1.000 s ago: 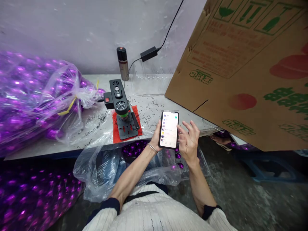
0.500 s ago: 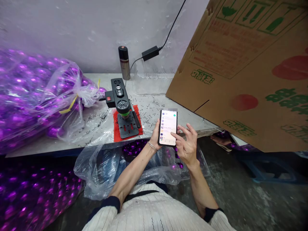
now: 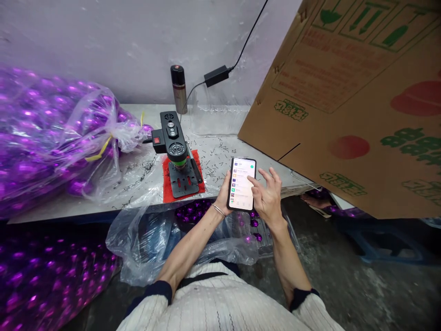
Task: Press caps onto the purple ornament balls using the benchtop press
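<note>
While gripped in left hand [image 3: 223,195], phone [image 3: 241,185] beside right hand [image 3: 268,198]

Cool, even light falls from above, bright on the far wall [image 3: 103,46] and worktop [image 3: 220,124], dim on the near floor [image 3: 361,289]. The phone [image 3: 242,184] screen glows, and glints spot the purple balls [image 3: 41,142] at left. Edges bow and soften; the centre is sharp.

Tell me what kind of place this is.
Probably a small workshop where ornaments are assembled or packed. Clear plastic bags of shiny purple balls lie on the grey bench, a small black benchtop machine stands on a red mat amid scattered metal bits, and a large printed cardboard carton stands nearby.
</note>
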Demonstrator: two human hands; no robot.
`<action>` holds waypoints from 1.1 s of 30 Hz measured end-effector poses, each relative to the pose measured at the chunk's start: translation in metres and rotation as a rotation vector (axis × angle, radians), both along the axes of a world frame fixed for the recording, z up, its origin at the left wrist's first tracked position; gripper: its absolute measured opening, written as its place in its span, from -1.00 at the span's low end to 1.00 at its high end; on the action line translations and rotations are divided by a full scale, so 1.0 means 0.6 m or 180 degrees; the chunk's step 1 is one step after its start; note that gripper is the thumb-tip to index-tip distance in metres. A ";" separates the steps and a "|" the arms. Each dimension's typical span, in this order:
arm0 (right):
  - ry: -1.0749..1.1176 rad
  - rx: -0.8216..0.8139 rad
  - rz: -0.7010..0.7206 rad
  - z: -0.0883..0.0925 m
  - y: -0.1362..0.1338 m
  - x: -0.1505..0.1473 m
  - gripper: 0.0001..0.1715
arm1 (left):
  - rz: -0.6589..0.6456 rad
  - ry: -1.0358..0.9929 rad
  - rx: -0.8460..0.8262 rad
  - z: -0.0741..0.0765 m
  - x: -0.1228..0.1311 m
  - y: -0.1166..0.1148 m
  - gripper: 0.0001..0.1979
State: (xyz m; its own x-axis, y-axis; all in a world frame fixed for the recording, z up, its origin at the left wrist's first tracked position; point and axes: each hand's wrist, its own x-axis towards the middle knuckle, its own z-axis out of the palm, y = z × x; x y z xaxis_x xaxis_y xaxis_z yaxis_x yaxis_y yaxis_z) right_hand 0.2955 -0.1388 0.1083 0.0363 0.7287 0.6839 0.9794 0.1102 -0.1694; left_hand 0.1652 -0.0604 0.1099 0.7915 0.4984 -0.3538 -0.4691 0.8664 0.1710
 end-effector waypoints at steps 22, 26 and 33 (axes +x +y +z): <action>-0.0157 -0.0113 0.0528 -0.004 -0.042 -0.010 -0.67 | -0.0135 -0.0152 0.0012 -0.002 -0.003 -0.001 -0.24; -0.0124 0.0031 0.0307 -0.005 -0.031 -0.009 -0.65 | -0.0260 -0.0141 0.0044 -0.004 -0.003 0.002 -0.19; -0.0056 -0.0087 -0.0094 -0.007 -0.010 0.002 -0.56 | 0.0004 -0.0009 -0.0092 -0.003 0.000 -0.001 -0.31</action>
State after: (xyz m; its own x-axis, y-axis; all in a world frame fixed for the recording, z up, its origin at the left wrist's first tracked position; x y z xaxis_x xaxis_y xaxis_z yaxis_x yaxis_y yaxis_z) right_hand 0.2965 -0.1447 0.1041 0.0460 0.7459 0.6645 0.9850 0.0769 -0.1546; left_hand 0.1652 -0.0612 0.1083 0.7919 0.4889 -0.3658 -0.4707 0.8704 0.1444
